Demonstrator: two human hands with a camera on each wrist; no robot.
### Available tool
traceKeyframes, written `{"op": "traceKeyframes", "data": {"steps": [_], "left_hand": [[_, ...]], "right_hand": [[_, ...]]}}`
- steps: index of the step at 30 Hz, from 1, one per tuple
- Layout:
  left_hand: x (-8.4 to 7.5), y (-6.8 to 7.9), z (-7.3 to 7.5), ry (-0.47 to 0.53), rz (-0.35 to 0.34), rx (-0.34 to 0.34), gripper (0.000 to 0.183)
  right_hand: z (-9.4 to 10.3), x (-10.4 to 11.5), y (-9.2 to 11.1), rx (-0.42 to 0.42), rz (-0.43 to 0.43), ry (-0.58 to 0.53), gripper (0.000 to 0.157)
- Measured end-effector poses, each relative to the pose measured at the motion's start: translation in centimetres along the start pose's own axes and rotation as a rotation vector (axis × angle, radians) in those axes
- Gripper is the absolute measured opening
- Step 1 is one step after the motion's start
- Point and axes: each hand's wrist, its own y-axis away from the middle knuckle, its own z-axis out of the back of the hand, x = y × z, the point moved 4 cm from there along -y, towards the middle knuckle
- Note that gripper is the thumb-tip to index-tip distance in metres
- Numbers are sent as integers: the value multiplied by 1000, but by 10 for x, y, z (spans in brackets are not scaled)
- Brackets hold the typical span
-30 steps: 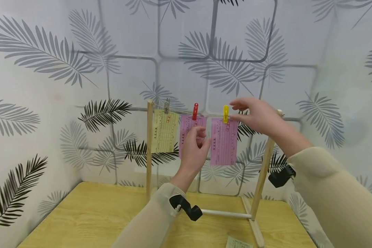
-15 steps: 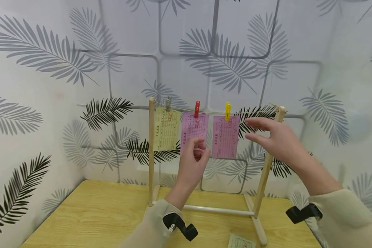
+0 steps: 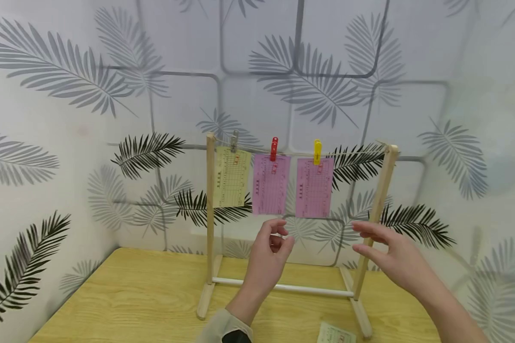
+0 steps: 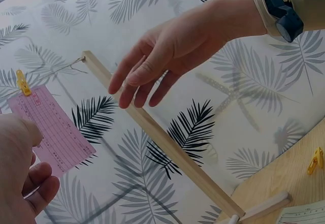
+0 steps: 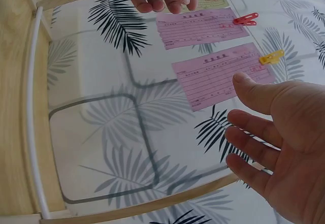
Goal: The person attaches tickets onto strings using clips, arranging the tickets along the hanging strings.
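Note:
Three printed slips hang from a string on a wooden frame (image 3: 210,209). A yellow slip (image 3: 231,178) is under a grey clothespin (image 3: 234,141), a pink slip (image 3: 270,186) under a red clothespin (image 3: 274,149), and another pink slip (image 3: 314,188) under a yellow clothespin (image 3: 317,152). Below the middle slip, my left hand (image 3: 268,259) hovers with loosely bent fingers, holding nothing. My right hand (image 3: 390,255) is in front of the frame's right post, thumb and fingers apart, also holding nothing. The right wrist view shows its palm and spread fingers (image 5: 254,127).
On the wooden table (image 3: 154,286), a pale green printed slip (image 3: 335,333) lies near the frame's right foot. A loose yellow clothespin (image 4: 316,160) rests on the table in the left wrist view. A white crossbar (image 3: 309,289) joins the frame's feet. Leaf-patterned wall covering stands behind.
My right hand has left the yellow clothespin and moved down and right to the post. My left hand has dropped below the middle pink slip, uncovering it.

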Motion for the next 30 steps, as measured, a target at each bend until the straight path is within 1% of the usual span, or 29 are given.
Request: {"op": "traceKeyframes", "data": {"steps": [4,8,11,15,18,20,27,30], "left_hand": [[11,14,-1,-14,35,18,33],[21,25,-5,-22,75,61,35],[28,34,-9,-16,103,98,36],[37,44,-13,-13,118,130,37],[42,50,-17,-26,129,152,36],[47,55,-20,-34,142,167,36],[66,72,-32,-37,178,188,33],[75,79,-38,-41,182,202,32]], "right_hand": [[-17,-17,22,-7,-15,-8,48],[-32,-35,44,4,-53,5,47],[-42,-50,59,48,-123,-23,48],[-52,-70,76,126,-240,-82,52],[-57,-82,87,177,-307,-110,56],[-59,-88,93,196,-330,-112,57],[-62,-112,116,211,-341,-93,59],[-63,-124,125,236,-386,-113,62]]}}
